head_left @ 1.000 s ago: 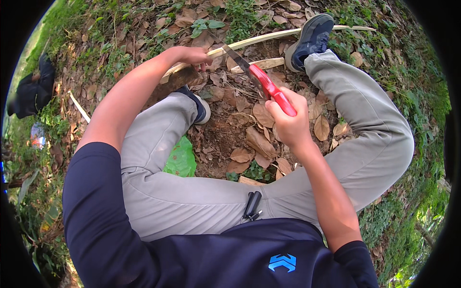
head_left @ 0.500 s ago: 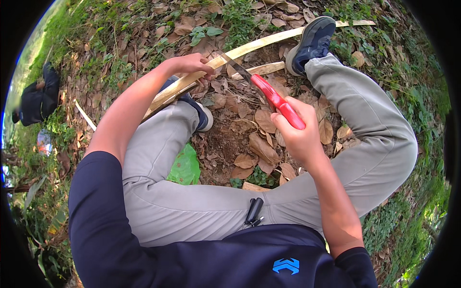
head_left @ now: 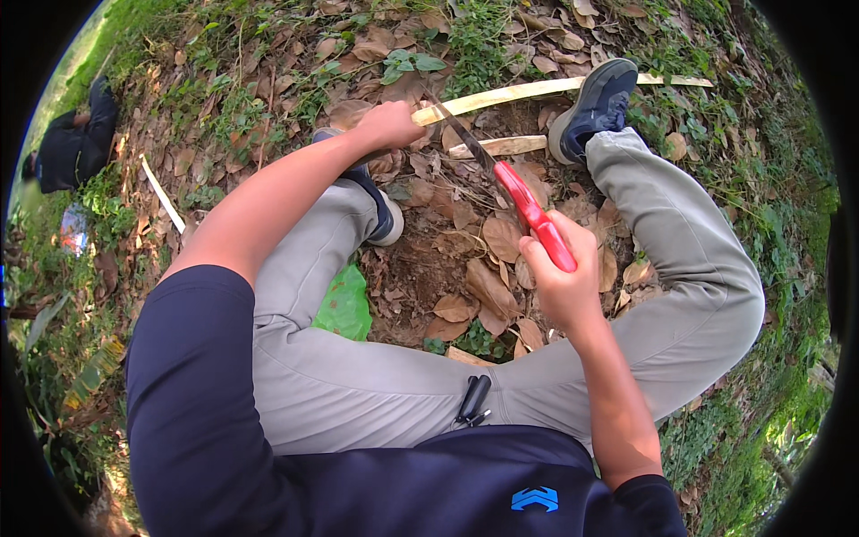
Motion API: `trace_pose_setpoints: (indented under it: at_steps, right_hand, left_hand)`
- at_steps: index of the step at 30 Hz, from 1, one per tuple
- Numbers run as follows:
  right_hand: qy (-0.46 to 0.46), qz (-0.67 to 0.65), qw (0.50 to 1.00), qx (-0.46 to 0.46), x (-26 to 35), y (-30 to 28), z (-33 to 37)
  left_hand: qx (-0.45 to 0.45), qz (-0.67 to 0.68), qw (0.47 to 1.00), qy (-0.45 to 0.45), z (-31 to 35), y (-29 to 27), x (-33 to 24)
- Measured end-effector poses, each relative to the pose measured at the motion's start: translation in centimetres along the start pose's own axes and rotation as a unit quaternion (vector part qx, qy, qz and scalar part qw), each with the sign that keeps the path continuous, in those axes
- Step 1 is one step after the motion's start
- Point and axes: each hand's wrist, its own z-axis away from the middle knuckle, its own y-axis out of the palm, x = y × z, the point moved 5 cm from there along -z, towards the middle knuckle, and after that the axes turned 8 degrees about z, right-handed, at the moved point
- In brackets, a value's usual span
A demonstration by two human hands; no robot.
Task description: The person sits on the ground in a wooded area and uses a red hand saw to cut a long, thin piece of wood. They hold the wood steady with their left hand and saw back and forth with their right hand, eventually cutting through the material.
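A long pale wooden strip stretches from my left hand to the right, passing by my right shoe. My left hand is closed around its near end, and the forearm hides whatever lies beyond. In my right hand I grip the red handle of a hand saw. Its dark, narrow blade points up and to the left, lying across the strip just right of my left hand. A shorter piece of split wood rests on the leaves below the strip.
Dry leaves and soil lie between my bent legs, with a green leaf by my left thigh. My shoes flank the work. Another thin strip lies at left. Farther left is a person in dark clothes.
My left hand and forearm have shifted right along the strip, now covering its left part. The saw and my right hand have drawn slightly down and to the right.
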Motion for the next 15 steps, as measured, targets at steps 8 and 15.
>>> trace_pose_setpoints:
  at_steps: [8, 15]
  right_hand:
    - [0.076, -0.137, 0.988, 0.012, -1.4, 0.1, -3.3]
    - [0.103, -0.27, 0.957, -0.009, -5.2, 4.4, -4.5]
  left_hand:
    - [0.008, 0.008, 1.0, -0.016, 0.4, -0.5, 0.2]
    - [0.028, 0.028, 0.999, 0.022, -0.4, -0.3, 0.9]
